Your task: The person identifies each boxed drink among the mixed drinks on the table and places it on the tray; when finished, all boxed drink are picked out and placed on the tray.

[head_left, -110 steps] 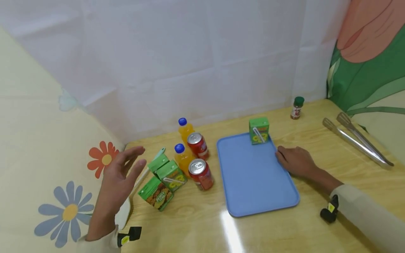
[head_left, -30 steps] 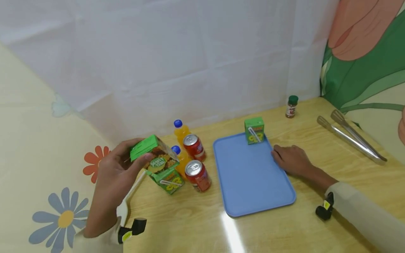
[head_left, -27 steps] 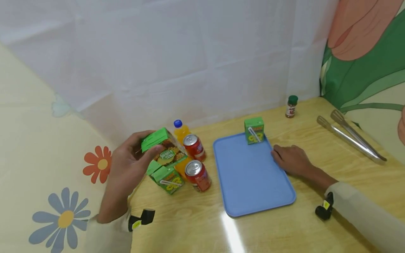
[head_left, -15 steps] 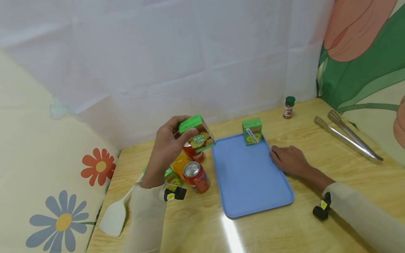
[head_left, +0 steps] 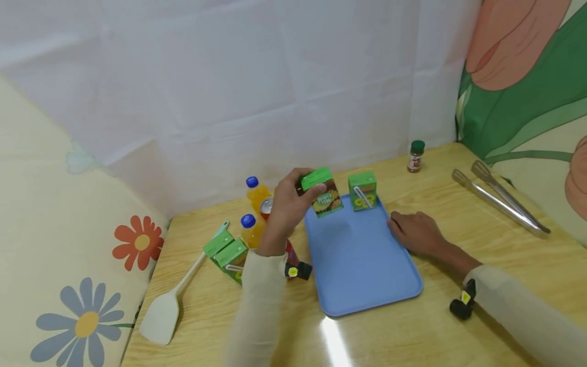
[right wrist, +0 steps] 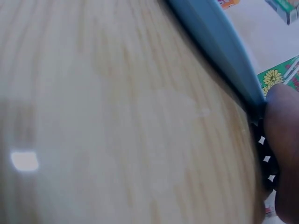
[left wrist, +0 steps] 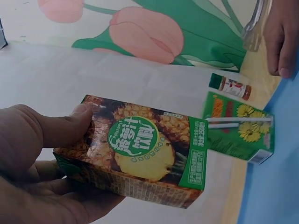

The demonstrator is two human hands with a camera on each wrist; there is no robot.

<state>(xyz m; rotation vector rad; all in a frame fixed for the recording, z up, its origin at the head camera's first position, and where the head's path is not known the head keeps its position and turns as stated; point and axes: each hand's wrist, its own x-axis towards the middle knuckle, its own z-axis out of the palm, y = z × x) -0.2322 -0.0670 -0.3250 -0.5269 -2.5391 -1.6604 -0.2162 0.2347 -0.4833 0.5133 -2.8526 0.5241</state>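
Between the thumb and fingers of my left hand [head_left: 290,204] is a green pineapple juice carton [head_left: 326,200], held above the far left part of a blue tray [head_left: 367,265]. The left wrist view shows its pineapple label [left wrist: 135,144] facing the camera. Another green juice carton [head_left: 363,191], with a straw on its front, stands upright at the tray's far right corner. My right hand [head_left: 418,233] grips the tray's right edge; in the right wrist view its thumb [right wrist: 283,126] lies at the rim [right wrist: 224,51]. Its other fingers are mostly hidden.
Left of the tray stand two more green cartons [head_left: 233,260], orange drink bottles [head_left: 258,194] and red cans [head_left: 266,207], partly hidden by my left arm. A white spatula [head_left: 160,316] lies at far left. A spice jar [head_left: 415,157] and metal tongs [head_left: 504,204] are at the right.
My left hand has picked up the pineapple carton from the group at left and carried it right, past the cans, to over the tray. The right hand has stayed at the tray's edge.
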